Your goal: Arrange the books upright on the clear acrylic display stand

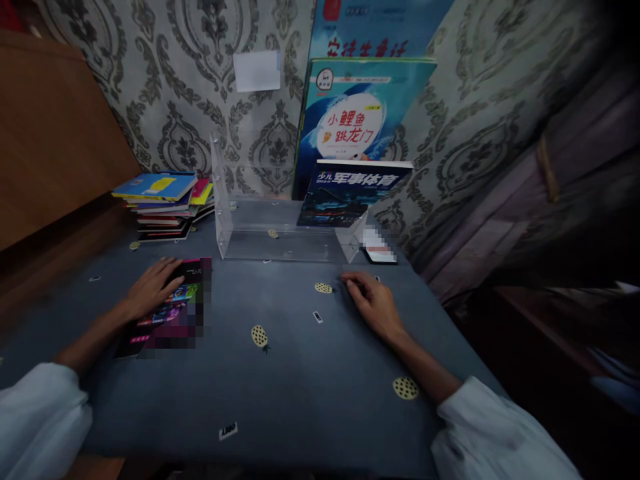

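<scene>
My left hand (153,287) lies flat, fingers stretched out, on top of a dark book with a pink and multicoloured cover (173,313) on the grey-blue tablecloth (300,380). My right hand (373,303) rests on the cloth to the right, fingers loosely curled, holding nothing that I can make out. Beyond both hands stands a clear acrylic book stand (260,227). A dark blue book (345,190) leans at its right end, and a taller teal book (357,120) stands behind it against the wall.
A stack of several colourful books (165,203) lies at the back left. A small flat object (380,250) lies right of the stand. Patterned wallpaper (190,100) closes the back, a wooden board (55,133) the left, dark furniture (550,233) the right.
</scene>
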Demonstrator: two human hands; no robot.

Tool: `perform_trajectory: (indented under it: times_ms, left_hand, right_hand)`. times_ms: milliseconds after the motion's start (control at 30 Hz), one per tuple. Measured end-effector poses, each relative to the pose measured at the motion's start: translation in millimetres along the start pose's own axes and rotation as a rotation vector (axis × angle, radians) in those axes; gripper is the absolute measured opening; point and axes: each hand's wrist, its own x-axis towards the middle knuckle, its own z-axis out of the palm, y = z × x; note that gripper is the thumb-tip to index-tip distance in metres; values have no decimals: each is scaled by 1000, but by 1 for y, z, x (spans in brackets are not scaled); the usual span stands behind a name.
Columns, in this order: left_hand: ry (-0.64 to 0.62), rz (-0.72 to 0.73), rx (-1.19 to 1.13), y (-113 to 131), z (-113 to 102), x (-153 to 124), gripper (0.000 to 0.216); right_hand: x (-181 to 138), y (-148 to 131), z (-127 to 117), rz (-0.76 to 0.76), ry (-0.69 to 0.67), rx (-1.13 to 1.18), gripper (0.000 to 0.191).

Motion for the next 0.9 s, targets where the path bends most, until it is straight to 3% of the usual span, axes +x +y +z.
perform_trajectory:
  times_ms: [167,333,533,700,900]
  left_hand:
    - [-30,25,-44,36,5,-21,70]
    - [-52,36,-129,86,13,-21,73]
    - [10,89,-327,142,40,6,59]
    - [-2,117,-466,185,61,37,63]
    - [-49,146,-605,208,59,44,69]
  right_hand:
    - [0,-1,2,-16,4,-17,33]
    - [-2,-4,3,-68,-26,-40,31]
    - [-8,-10,6,-158,-84,-78,29]
    - [-10,-11,6,-225,-79,-68,28]
    - [-18,-34,6,-333,-91,-68,27]
